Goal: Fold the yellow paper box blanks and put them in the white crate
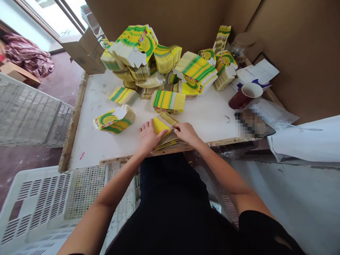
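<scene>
A flattened yellow carton (161,124) lies at the front edge of the table, its brownish inner side showing along one part. My left hand (148,137) rests on its left side, fingers stretched and apart, thumb across the yellow face. Closed in a pinch, my right hand (186,133) grips the carton's right edge; its fingertips are partly hidden. Under both hands, more flat cartons (170,143) are fanned along the table edge. Just beyond stands a bundle of yellow and green striped cartons (168,101). Another bundle (115,118) sits left of my left hand.
A large heap of carton bundles (135,46) fills the table's back. To the right are a dark red mug (240,99), papers (257,72) and a plastic bag (276,109). White plastic crates (34,180) stand below left. A wooden strip (70,131) edges the white tabletop (90,95).
</scene>
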{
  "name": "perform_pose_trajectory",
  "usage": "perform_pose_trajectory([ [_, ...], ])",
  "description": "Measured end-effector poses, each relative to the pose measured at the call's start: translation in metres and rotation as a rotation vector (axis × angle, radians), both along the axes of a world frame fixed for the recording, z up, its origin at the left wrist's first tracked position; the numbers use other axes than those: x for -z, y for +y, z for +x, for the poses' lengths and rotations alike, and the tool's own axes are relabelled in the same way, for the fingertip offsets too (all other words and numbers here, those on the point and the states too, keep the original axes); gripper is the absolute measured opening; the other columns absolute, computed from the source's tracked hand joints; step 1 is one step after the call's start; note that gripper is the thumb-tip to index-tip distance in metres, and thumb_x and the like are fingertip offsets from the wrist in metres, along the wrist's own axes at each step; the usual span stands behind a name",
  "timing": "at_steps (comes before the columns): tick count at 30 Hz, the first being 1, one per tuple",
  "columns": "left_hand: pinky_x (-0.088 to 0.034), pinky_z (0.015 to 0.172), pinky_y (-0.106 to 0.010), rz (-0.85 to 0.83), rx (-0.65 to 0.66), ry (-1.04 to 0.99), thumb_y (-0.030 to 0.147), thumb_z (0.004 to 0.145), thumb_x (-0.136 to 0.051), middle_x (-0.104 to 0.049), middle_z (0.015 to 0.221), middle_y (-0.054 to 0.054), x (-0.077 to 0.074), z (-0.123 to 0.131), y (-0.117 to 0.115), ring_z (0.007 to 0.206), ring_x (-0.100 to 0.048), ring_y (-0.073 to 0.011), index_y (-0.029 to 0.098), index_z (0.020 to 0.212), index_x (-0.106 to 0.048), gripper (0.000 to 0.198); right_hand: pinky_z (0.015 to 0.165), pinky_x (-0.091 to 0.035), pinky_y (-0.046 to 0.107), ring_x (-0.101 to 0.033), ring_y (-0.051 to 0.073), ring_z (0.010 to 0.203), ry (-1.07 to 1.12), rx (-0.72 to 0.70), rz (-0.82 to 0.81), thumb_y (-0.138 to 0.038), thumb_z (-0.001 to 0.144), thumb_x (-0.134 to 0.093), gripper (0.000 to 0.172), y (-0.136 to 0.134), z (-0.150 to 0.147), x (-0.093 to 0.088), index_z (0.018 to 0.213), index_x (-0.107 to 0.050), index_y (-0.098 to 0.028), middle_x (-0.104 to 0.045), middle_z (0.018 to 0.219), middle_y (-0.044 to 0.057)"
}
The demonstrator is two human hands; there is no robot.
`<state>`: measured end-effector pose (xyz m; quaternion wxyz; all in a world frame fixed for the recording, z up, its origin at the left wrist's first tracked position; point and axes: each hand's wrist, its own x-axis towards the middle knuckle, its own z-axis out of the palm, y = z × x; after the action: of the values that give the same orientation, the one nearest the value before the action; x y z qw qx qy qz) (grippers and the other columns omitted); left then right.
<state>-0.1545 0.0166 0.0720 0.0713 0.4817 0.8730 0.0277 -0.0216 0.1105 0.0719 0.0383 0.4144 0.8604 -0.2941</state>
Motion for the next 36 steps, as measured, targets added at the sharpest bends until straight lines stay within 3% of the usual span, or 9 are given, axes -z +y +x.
perform_pose_trajectory([
  [5, -0.039, 0.092, -0.042, -0.02, 0.006, -0.006, 0.063, 0.081, -0.045, -0.056, 0.121, -0.02, -0.002, -0.002, 0.001, 0.113, -0.052, -0.0341, 0.011, 0.13, -0.043, 0.071, 0.065, -0.037, 0.023, -0.061, 0.015, 0.074, 0.082, -0.053, -0.099, -0.018, 0.082, -0.054, 0.024, 0.005, 0.022, 0.003, 0.095, -0.074, -0.017, -0.073, 0.085, 0.004],
  [9, -0.039, 0.093, -0.042, -0.016, 0.007, 0.007, 0.062, 0.081, -0.047, -0.056, 0.122, -0.02, -0.002, -0.001, 0.001, 0.113, -0.052, -0.034, 0.01, 0.131, -0.042, 0.072, 0.057, -0.03, 0.021, -0.049, 0.01, 0.058, 0.072, -0.237, -0.244, -0.018, 0.078, -0.054, 0.021, 0.012, 0.041, 0.002, 0.079, -0.074, -0.016, -0.064, 0.061, -0.003],
  [11, -0.039, 0.092, -0.041, -0.014, 0.008, 0.012, 0.061, 0.081, -0.046, -0.057, 0.122, -0.02, -0.001, -0.001, 0.0, 0.112, -0.053, -0.034, 0.01, 0.131, -0.042, 0.072, 0.056, -0.031, 0.021, -0.048, 0.009, 0.056, 0.063, -0.31, -0.328, -0.018, 0.077, -0.054, 0.021, 0.015, 0.048, 0.001, 0.08, -0.075, -0.016, -0.063, 0.059, -0.004],
  [13, -0.039, 0.092, -0.041, -0.008, 0.014, 0.016, 0.061, 0.081, -0.046, -0.056, 0.121, -0.021, -0.001, 0.0, 0.0, 0.113, -0.053, -0.0342, 0.009, 0.132, -0.041, 0.072, 0.058, -0.035, 0.021, -0.052, 0.011, 0.06, 0.117, -0.271, -0.348, -0.021, 0.078, -0.055, 0.021, 0.017, 0.05, 0.003, 0.086, -0.075, -0.015, -0.067, 0.066, -0.002],
  [17, -0.039, 0.092, -0.042, 0.003, 0.011, 0.015, 0.061, 0.08, -0.048, -0.056, 0.122, -0.021, 0.001, 0.0, 0.0, 0.114, -0.052, -0.0344, 0.009, 0.132, -0.041, 0.075, 0.076, -0.044, 0.024, -0.061, 0.015, 0.083, 0.331, -0.065, -0.116, -0.014, 0.083, -0.051, 0.033, 0.015, 0.039, 0.009, 0.111, -0.068, -0.016, -0.07, 0.097, 0.005],
  [24, -0.04, 0.092, -0.042, 0.015, 0.006, 0.022, 0.062, 0.079, -0.049, -0.057, 0.122, -0.021, 0.003, -0.002, -0.001, 0.112, -0.053, -0.0344, 0.009, 0.133, -0.041, 0.076, 0.081, -0.044, 0.027, -0.056, 0.019, 0.096, 0.267, -0.144, 0.198, -0.006, 0.083, -0.045, 0.034, 0.004, 0.031, 0.021, 0.104, -0.069, -0.018, -0.062, 0.103, 0.009],
  [29, -0.04, 0.091, -0.042, 0.018, -0.002, 0.021, 0.062, 0.078, -0.05, -0.058, 0.12, -0.02, 0.004, -0.003, 0.0, 0.112, -0.054, -0.0344, 0.01, 0.131, -0.043, 0.075, 0.085, -0.041, 0.03, -0.052, 0.021, 0.096, 0.283, -0.182, 0.238, -0.008, 0.085, -0.046, 0.023, 0.007, 0.026, 0.024, 0.089, -0.068, -0.016, -0.061, 0.1, 0.01],
  [33, -0.042, 0.089, -0.042, 0.0, 0.009, -0.018, 0.06, 0.077, -0.047, -0.059, 0.118, -0.022, -0.007, 0.002, 0.0, 0.108, -0.057, -0.0351, 0.007, 0.129, -0.044, 0.074, 0.079, -0.042, 0.028, -0.056, 0.019, 0.086, 0.117, -0.256, 0.211, -0.01, 0.085, -0.049, 0.018, 0.006, 0.015, 0.012, 0.089, -0.065, -0.015, -0.065, 0.089, 0.008],
  [36, -0.043, 0.086, -0.046, -0.019, -0.001, -0.011, 0.06, 0.076, -0.042, -0.061, 0.114, -0.025, -0.009, 0.003, -0.001, 0.104, -0.058, -0.0389, 0.003, 0.129, -0.044, 0.078, 0.074, -0.045, 0.026, -0.061, 0.018, 0.086, 0.059, -0.296, 0.229, -0.016, 0.086, -0.05, 0.018, 0.005, 0.01, 0.006, 0.097, -0.064, -0.016, -0.068, 0.095, 0.008],
])
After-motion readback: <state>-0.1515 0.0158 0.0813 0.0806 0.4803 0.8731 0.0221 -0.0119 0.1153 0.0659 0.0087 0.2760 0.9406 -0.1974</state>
